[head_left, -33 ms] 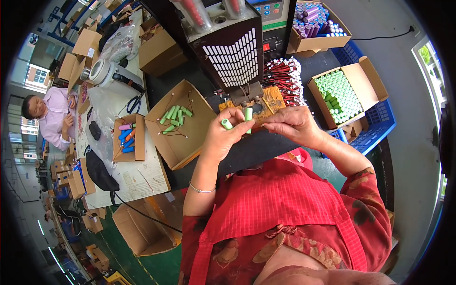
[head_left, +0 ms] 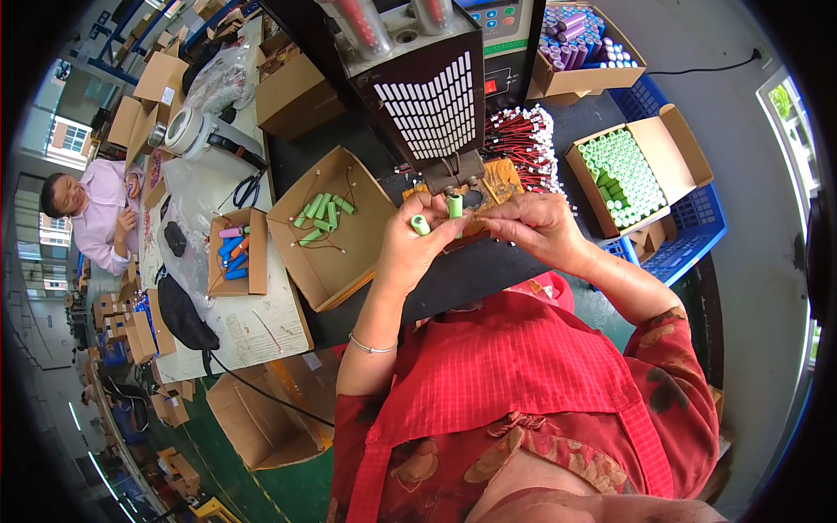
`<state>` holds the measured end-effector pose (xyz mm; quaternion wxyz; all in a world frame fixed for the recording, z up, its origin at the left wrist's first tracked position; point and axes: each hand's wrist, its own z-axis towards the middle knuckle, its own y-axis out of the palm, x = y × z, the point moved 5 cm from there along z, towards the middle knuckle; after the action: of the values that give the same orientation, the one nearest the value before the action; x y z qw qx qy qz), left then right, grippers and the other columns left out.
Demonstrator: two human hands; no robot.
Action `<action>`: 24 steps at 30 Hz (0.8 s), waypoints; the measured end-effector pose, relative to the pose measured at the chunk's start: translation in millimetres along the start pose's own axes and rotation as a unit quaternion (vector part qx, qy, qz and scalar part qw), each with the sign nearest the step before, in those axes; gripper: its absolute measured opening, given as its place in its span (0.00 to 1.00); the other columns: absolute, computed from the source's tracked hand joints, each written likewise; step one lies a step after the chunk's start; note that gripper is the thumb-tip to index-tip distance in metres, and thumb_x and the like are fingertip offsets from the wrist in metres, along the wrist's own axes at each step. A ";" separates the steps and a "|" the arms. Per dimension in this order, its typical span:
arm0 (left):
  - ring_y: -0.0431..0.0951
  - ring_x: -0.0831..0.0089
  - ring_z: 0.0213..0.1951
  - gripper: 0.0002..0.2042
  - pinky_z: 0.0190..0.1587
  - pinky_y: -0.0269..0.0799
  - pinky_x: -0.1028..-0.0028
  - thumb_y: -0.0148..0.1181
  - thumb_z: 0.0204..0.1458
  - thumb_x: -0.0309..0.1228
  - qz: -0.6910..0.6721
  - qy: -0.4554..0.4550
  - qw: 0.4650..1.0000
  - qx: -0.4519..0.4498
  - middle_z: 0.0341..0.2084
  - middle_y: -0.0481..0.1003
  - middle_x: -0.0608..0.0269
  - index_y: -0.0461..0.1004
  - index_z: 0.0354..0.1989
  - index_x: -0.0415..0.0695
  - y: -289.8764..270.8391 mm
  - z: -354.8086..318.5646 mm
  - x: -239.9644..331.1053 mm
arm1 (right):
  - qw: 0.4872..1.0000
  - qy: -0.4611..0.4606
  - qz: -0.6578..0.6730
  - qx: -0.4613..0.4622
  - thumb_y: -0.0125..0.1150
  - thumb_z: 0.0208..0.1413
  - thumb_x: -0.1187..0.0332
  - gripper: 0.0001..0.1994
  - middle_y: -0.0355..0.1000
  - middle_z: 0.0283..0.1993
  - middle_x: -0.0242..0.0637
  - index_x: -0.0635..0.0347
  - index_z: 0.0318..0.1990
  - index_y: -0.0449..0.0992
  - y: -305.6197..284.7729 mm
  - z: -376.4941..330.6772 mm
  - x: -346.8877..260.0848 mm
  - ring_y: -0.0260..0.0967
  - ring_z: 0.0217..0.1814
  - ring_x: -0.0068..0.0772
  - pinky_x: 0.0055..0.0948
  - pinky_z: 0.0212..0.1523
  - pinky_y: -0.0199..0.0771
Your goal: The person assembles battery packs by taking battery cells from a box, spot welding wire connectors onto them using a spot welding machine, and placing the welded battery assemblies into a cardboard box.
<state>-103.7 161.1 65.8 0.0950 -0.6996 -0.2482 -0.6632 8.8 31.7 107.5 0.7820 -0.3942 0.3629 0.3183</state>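
My left hand (head_left: 417, 244) grips two green cylindrical battery cells. One cell (head_left: 420, 225) pokes out between the curled fingers; the other cell (head_left: 455, 207) is pinched upright at the thumb and fingertips. Close by on the right, my right hand (head_left: 536, 228) has its thumb and forefinger pressed together beside the upright cell; whatever is between them is too small to make out. Both hands are just in front of a black bench machine (head_left: 427, 105), probably a spot welder, below its metal tips, and by a worn yellow-orange block (head_left: 501, 181).
Left of my hands, a cardboard tray (head_left: 349, 261) contains green cells with wires. Red-black wire leads with white connectors (head_left: 523, 144) are heaped behind my right hand. A box of green cells (head_left: 621, 179) rests on a blue crate (head_left: 697, 248). Far left, a person (head_left: 100, 209) sits at another bench.
My left hand and its cells have shifted very slightly to the right, and the upright cell's top end faces me a little more. My right fingertips are slightly closer to it.
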 end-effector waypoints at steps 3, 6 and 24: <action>0.69 0.86 0.24 0.07 0.26 0.66 0.83 0.59 0.48 0.24 0.142 0.086 0.983 0.076 0.24 0.75 0.69 0.73 0.35 0.36 2.0 6.6 -4.3 | 0.991 0.128 0.023 0.033 0.59 0.50 0.71 0.07 0.72 0.23 0.37 0.65 0.34 0.77 4.3 6.9 13.4 0.69 0.23 0.22 0.24 0.25 0.69; 0.70 0.86 0.25 0.08 0.27 0.66 0.82 0.58 0.47 0.23 0.223 0.125 0.962 0.100 0.23 0.75 0.66 0.75 0.37 0.36 7.2 6.6 1.2 | 0.995 0.092 -0.003 0.041 0.59 0.50 0.71 0.07 0.69 0.20 0.32 0.65 0.34 0.77 6.1 10.0 20.8 0.66 0.22 0.18 0.19 0.22 0.65; 0.65 0.88 0.18 0.09 0.19 0.61 0.84 0.59 0.48 0.26 0.197 0.068 0.966 0.154 0.17 0.69 0.74 0.75 0.38 0.39 -11.9 2.6 11.9 | 0.991 0.049 -0.046 0.114 0.58 0.50 0.69 0.09 0.73 0.31 0.43 0.66 0.36 0.75 -31.0 18.5 31.1 0.72 0.34 0.34 0.28 0.36 0.71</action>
<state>-107.1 175.2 74.9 0.3466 -0.6646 -0.1976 -0.6317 55.5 38.8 101.8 0.8168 -0.3341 0.4161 0.2191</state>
